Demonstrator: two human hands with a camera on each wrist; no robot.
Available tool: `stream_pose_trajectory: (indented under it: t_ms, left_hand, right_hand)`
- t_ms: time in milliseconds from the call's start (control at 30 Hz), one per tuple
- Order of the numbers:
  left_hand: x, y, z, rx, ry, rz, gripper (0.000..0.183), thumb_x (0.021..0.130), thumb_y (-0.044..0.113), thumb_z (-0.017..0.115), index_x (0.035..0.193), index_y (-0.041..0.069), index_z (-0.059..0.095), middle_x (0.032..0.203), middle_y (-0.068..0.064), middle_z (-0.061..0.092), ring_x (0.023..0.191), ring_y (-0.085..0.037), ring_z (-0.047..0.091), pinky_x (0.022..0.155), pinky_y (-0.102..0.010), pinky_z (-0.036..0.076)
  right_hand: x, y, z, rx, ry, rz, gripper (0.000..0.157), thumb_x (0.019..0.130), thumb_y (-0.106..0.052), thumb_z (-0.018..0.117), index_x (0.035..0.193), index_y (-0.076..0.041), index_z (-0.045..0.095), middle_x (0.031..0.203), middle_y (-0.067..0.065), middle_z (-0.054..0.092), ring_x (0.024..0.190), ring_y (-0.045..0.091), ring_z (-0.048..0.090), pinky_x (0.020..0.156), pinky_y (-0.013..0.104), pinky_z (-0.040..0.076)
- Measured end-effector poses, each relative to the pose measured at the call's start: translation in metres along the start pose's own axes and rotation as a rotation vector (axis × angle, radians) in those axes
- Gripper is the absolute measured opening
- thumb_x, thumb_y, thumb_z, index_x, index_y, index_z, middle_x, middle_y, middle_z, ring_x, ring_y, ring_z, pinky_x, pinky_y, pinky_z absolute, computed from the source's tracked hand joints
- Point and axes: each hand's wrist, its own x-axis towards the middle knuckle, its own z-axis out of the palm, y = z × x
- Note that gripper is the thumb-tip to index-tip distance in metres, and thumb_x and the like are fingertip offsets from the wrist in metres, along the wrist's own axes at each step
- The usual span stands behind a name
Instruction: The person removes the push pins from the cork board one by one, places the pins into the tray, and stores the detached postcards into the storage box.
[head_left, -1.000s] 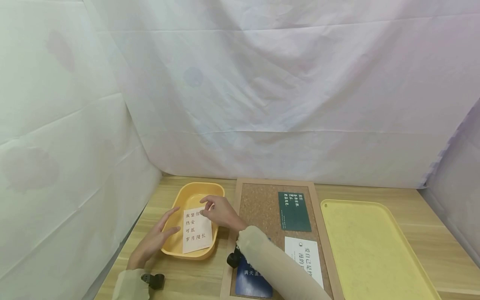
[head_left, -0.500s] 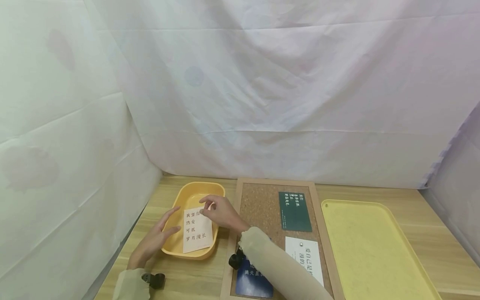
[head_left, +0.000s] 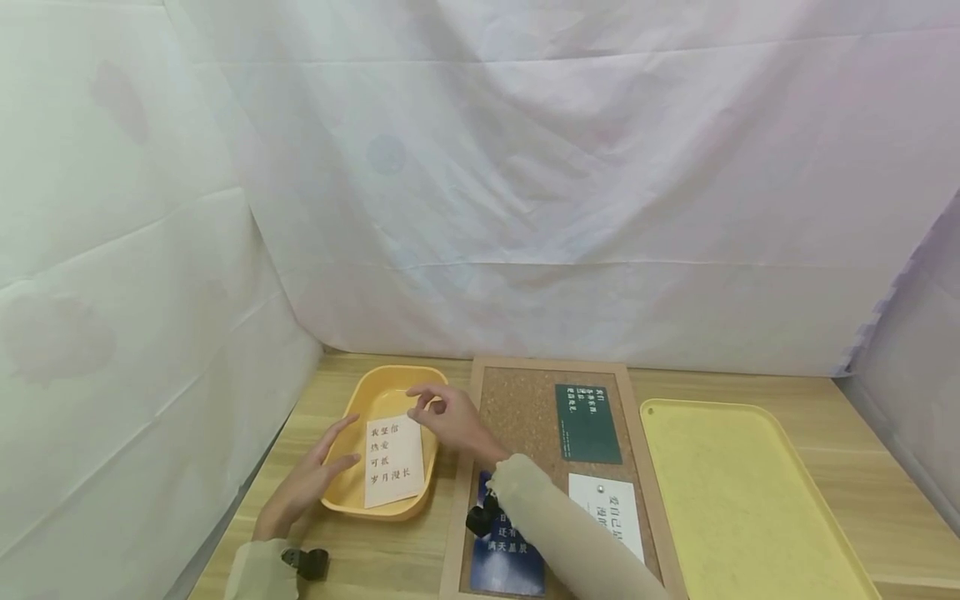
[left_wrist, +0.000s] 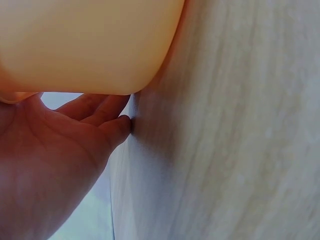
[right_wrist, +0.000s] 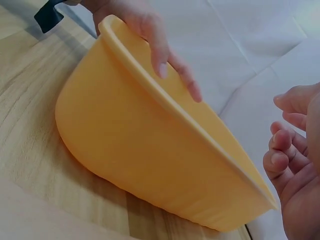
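My left hand (head_left: 303,482) grips the near left wall of an orange-yellow plastic basin (head_left: 408,371); its thumb and a finger reach inside the rim, other fingers stay outside. In the basin a pale pink card (head_left: 393,461) with printed Chinese characters leans against the near right side. Over the basin's right rim hovers my right hand (head_left: 453,421), its fingers bent and thumb near the index finger. Whether something small sits between those fingertips is too small to tell. In the right wrist view, the right hand (right_wrist: 295,160) is apart from the basin (right_wrist: 135,130).
Right of the basin lies a framed cork board (head_left: 517,408). It bears a green card (head_left: 588,423), a white card (head_left: 607,510) with a silver pin (head_left: 601,489), and a blue card (head_left: 506,567) partly under the right arm. Further right lies a yellow tray (head_left: 742,492). White cloth (head_left: 555,208) hangs behind.
My right hand has moved slightly up and to the right, away from the pink card, uncovering its top corner. The left hand and basin have stayed in place.
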Motion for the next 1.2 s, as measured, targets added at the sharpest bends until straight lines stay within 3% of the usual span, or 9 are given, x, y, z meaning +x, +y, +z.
stream_pose_trajectory:
  t_ms: [333,467,700,833,933,1067,1133,1200]
  left_hand:
    - [0.0,-0.003,0.001,-0.013,-0.003,-0.003,0.063,0.101,0.03,0.056,0.156,0.034,0.026,0.167,-0.009,0.009,0.151,-0.042,0.002,0.109,-0.077,0.007]
    - [0.001,-0.003,0.0,-0.015,-0.011,0.006,0.063,0.101,0.029,0.055,0.156,0.033,0.026,0.167,-0.009,0.009,0.151,-0.043,0.001,0.109,-0.078,0.006]
    - [-0.001,-0.002,0.0,-0.007,-0.012,0.021,0.063,0.101,0.028,0.055,0.157,0.029,0.025,0.167,-0.009,0.009,0.15,-0.044,0.001,0.107,-0.079,0.006]
    - [-0.001,-0.002,0.0,-0.006,-0.011,0.024,0.064,0.101,0.029,0.055,0.157,0.027,0.025,0.167,-0.009,0.009,0.15,-0.044,0.001,0.108,-0.078,0.006]
    - [-0.001,-0.002,0.0,-0.012,-0.015,0.024,0.064,0.101,0.028,0.055,0.158,0.027,0.024,0.167,-0.009,0.009,0.15,-0.045,0.0,0.108,-0.079,0.005]
    - [-0.001,-0.002,0.0,-0.011,-0.019,0.026,0.064,0.102,0.028,0.054,0.158,0.028,0.023,0.167,-0.009,0.008,0.15,-0.045,0.0,0.107,-0.079,0.005]
    - [-0.001,-0.002,0.0,-0.005,-0.02,0.027,0.064,0.102,0.028,0.054,0.158,0.029,0.023,0.167,-0.01,0.007,0.15,-0.046,0.0,0.107,-0.079,0.006]
    - [-0.002,-0.002,0.0,-0.002,-0.02,0.026,0.064,0.102,0.029,0.054,0.158,0.03,0.023,0.167,-0.01,0.007,0.15,-0.046,0.0,0.106,-0.079,0.006]
  right_hand:
    - [-0.007,-0.002,-0.018,0.026,0.011,-0.013,0.027,0.096,-0.023,0.066,0.123,-0.02,0.067,0.096,-0.001,0.065,0.06,0.01,0.052,0.051,0.019,0.04]
    - [-0.012,-0.004,-0.026,0.054,0.007,0.019,0.028,0.096,-0.026,0.065,0.125,-0.023,0.066,0.099,-0.001,0.064,0.07,0.018,0.059,0.057,0.021,0.045]
    - [-0.016,-0.001,-0.04,0.054,0.033,0.022,0.029,0.096,-0.023,0.065,0.125,-0.018,0.066,0.102,0.003,0.065,0.077,0.031,0.063,0.061,0.022,0.047]
    - [-0.017,0.001,-0.049,0.053,0.046,0.052,0.031,0.097,-0.021,0.064,0.128,-0.016,0.064,0.105,0.002,0.064,0.092,0.034,0.065,0.071,0.026,0.051]
    - [-0.019,0.003,-0.055,0.03,0.051,0.049,0.031,0.098,-0.019,0.063,0.129,-0.016,0.064,0.105,0.0,0.063,0.086,0.029,0.065,0.068,0.025,0.05]
    - [-0.021,0.001,-0.063,0.025,0.057,0.01,0.03,0.097,-0.013,0.063,0.126,-0.014,0.065,0.102,0.008,0.064,0.067,0.015,0.057,0.055,0.02,0.043]
    - [-0.022,0.002,-0.066,0.024,0.064,0.007,0.029,0.096,-0.012,0.064,0.125,-0.014,0.066,0.101,0.009,0.065,0.067,0.01,0.058,0.057,0.019,0.045]
    - [-0.022,0.007,-0.069,0.03,0.072,0.003,0.029,0.096,-0.013,0.064,0.124,-0.014,0.066,0.101,0.007,0.065,0.07,0.015,0.061,0.057,0.02,0.046]
